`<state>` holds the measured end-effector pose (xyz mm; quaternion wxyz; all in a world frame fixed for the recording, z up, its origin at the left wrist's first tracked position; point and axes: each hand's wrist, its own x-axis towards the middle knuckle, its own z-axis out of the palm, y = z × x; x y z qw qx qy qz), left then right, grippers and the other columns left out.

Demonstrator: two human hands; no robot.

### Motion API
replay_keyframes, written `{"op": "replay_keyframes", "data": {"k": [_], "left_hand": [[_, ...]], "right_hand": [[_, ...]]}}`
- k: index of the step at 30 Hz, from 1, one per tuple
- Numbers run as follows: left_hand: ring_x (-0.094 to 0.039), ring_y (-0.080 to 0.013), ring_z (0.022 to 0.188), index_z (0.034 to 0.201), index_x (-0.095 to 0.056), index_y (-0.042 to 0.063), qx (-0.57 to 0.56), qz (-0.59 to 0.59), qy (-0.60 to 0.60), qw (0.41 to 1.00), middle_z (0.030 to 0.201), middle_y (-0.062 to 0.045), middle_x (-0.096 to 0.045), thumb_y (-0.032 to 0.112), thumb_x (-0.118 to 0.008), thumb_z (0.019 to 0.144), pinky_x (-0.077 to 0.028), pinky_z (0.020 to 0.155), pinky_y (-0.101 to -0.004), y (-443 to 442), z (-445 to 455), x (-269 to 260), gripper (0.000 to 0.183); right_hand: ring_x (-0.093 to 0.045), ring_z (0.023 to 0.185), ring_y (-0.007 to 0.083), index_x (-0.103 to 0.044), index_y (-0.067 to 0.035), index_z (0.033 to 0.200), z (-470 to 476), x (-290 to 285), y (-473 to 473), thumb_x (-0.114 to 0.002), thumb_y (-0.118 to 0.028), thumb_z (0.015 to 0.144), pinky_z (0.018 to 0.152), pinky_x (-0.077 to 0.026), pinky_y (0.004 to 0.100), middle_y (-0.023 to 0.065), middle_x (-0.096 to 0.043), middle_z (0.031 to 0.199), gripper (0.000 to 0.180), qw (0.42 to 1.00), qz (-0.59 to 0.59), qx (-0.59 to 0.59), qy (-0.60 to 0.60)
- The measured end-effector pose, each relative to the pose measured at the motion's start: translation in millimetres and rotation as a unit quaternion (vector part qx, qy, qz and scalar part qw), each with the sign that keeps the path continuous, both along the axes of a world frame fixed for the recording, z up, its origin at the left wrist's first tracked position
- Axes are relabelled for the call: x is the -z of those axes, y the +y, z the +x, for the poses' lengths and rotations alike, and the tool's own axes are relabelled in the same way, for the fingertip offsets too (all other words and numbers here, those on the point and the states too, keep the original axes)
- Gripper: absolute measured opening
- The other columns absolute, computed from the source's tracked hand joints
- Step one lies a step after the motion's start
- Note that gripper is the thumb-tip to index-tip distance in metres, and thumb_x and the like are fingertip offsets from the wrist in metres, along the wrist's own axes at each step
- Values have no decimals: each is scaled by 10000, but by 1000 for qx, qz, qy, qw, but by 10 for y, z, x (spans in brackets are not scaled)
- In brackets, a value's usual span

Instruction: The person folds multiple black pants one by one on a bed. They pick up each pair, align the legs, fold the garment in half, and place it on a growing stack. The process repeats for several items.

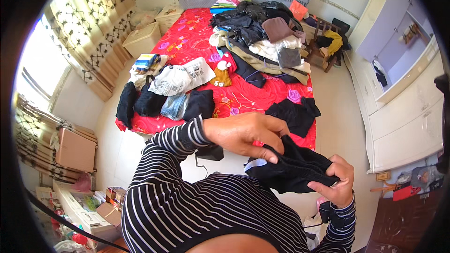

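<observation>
A bunched black knit garment (291,172) is stretched between my two hands in front of my torso. My left hand (249,135) pinches its upper left edge between thumb and fingers. At the garment's right end, my right hand (335,181) grips it with the thumb toward me. A small pale patch shows at its left edge. Beyond my hands, a crumpled black garment (295,114) lies on the near right corner of the red floral bedspread (242,96). Folded jeans (174,107) and a dark folded garment (199,104) rest at the bed's near left edge.
A white printed plastic bag (182,77) lies beside a knit hat (221,77). Dark clothes (246,23) and purple hangers (255,73) are heaped farther back. A wardrobe (397,112) stands right, a wooden chair (323,42) by the bed, a cardboard box (75,151) left.
</observation>
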<state>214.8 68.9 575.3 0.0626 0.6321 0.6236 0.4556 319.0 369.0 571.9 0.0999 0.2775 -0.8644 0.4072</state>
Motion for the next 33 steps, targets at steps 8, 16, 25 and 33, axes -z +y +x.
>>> {"op": "replay_keyframes", "data": {"k": [8,16,25,33], "left_hand": [[-619,-243,662,864,-700,21,56,148,51,986,930,-165,-643,157,-767,822,-496,538,-329,-3,318,-245,157],[-610,-170,714,857,-671,45,195,324,373,847,829,-76,-658,23,-560,810,-393,547,-279,116,555,-427,123],[-601,-264,917,911,-646,74,170,151,-7,974,1054,-125,-658,237,-499,934,-471,687,-348,-260,647,326,221],[-507,-418,1229,656,-525,60,86,-86,-224,967,1234,-238,-607,255,-693,871,-400,990,-531,-496,336,1118,335]], "right_hand": [[-620,615,270,-538,-80,785,96,-154,-50,-845,-120,665,523,-515,324,242,-660,928,333,958,-182,-199,99],[-615,605,198,-661,-13,826,168,-133,-387,-554,-145,868,545,-432,281,123,-667,772,174,797,-342,-439,233],[-636,691,209,-628,-49,819,177,263,-132,-609,-300,914,606,-484,295,117,-670,815,269,783,-354,-469,-205],[-552,809,106,-652,-14,967,250,1784,155,-394,-446,1025,771,-424,248,24,-629,889,507,807,-102,30,-581]]}}
